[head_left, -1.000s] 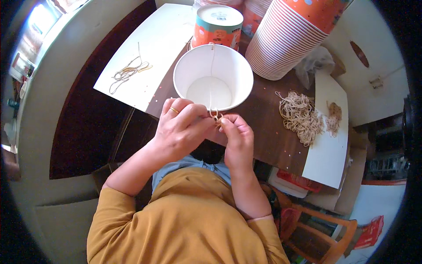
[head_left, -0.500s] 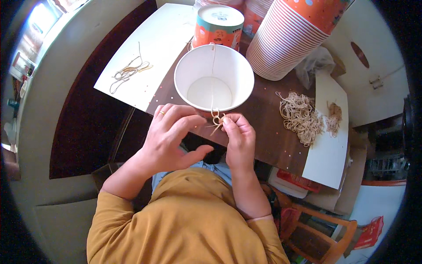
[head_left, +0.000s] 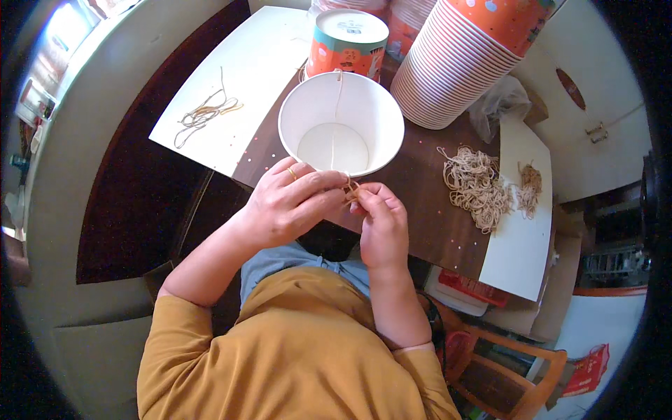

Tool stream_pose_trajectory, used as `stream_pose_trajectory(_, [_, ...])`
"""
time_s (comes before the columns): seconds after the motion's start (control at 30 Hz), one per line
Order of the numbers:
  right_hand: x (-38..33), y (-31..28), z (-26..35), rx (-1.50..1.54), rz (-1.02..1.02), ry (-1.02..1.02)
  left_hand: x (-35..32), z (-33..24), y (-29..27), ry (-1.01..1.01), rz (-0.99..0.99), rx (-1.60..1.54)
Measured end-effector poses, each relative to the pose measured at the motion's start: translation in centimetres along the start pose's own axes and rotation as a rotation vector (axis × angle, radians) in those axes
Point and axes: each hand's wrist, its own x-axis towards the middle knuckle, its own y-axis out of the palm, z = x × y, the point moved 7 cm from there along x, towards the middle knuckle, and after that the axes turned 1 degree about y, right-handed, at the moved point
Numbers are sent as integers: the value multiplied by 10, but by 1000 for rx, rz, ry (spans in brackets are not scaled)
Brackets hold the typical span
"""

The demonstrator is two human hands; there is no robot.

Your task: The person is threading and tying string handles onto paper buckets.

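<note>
A white paper bucket [head_left: 294, 112] stands with its mouth toward me at the table's near edge. A thin beige cord [head_left: 339, 98] comes through its far wall, runs down inside and over the near rim. Just outside that rim, my right hand [head_left: 383, 220] pinches the looped end of the cord between thumb and forefinger. My left hand [head_left: 294, 203], with a ring on one finger, meets it from the left, its fingertips closed at the same loop. The left thumb and most of the knot are hidden behind the fingers.
Behind the bucket stands an upturned orange and green bucket [head_left: 350, 52]. A tall leaning stack of buckets [head_left: 448, 77] rises at the back right. Tangled beige cords [head_left: 476, 189] lie on the right, with a smaller bunch [head_left: 530, 189] beside them. Loose cords [head_left: 203, 115] lie on the left white board.
My left hand has moved right and closed from a spread pose, its fingertips now at the cord loop. My right hand keeps its pinch in nearly the same place.
</note>
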Motion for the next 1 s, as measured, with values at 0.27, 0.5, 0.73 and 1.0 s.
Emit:
stream_pose_trajectory(0.27, [-1, 3, 5, 38, -13, 21, 3, -1, 3, 16, 19, -71])
stream_pose_trajectory(0.5, [2, -2, 2, 41, 44, 7, 6, 3, 1, 26, 1, -77])
stream_pose_trajectory(0.73, [-2, 9, 16, -7, 24, -82, -2, 9, 3, -279, 72, -428])
stream_pose_trajectory(1.0, [-2, 7, 10, -75, 42, -148, -6, 5, 0, -423, 55, -484])
